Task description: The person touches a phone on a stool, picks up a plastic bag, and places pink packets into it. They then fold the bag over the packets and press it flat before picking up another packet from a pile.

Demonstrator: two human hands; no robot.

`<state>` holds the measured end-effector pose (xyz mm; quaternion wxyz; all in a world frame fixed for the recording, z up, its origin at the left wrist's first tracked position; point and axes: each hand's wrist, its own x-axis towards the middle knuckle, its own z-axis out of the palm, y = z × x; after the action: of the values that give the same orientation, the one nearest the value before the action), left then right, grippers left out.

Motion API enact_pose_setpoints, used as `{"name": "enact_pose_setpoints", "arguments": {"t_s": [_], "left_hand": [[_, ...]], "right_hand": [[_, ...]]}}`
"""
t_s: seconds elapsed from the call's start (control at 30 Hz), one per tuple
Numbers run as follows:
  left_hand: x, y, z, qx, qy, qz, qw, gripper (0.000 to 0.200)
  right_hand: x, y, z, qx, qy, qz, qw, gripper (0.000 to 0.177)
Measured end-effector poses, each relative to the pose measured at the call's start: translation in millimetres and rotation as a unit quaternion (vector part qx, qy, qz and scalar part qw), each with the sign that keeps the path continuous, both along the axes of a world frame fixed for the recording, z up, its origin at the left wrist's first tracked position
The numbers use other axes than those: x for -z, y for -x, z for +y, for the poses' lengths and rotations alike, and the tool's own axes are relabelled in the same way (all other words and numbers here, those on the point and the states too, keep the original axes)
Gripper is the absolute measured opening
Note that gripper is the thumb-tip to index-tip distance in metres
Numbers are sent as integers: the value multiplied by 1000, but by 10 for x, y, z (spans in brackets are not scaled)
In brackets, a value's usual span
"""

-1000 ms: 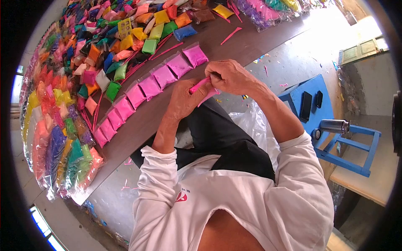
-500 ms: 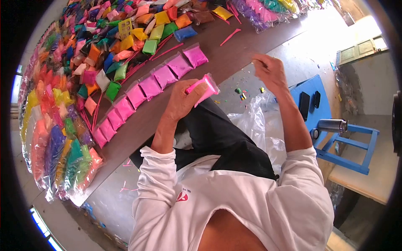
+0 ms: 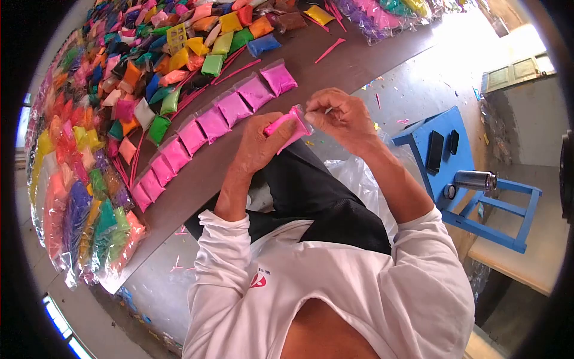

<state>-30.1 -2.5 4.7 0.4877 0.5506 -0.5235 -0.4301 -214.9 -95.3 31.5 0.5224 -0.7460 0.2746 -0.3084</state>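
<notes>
The left fingers (image 3: pixel 282 134) clasp a pink packet (image 3: pixel 296 132) beside the right fingers (image 3: pixel 332 99).

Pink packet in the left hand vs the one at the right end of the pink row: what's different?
Held packet is gripped in the left hand; end packet lies on the table, untouched.
Held packet is partly covered by the thumb; end packet's pink face is in plain view.
Held packet is apart from the row; end packet is part of it.
Shared: both pink, with clear wrapping.
</notes>
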Motion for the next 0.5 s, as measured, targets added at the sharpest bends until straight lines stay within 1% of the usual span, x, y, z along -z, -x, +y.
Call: {"name": "enact_pose_setpoints", "arguments": {"t_s": [0.1,0.3,0.37,0.5], "left_hand": [[53,-1,1,0,10,13,1000,35],[63,3,-8,3,11,4,1000,35],[119,-5,-12,-3,16,-18,1000,35],[20,31,-5,-15,14,-20,1000,33]], "right_hand": [[-2,-50,45,5,-78,26,997,13],[-15,-64,52,14,-61,51,997,14],[-2,-77,51,21,-68,63,995,15],[34,-136,69,40,-95,58,993,18]]}}
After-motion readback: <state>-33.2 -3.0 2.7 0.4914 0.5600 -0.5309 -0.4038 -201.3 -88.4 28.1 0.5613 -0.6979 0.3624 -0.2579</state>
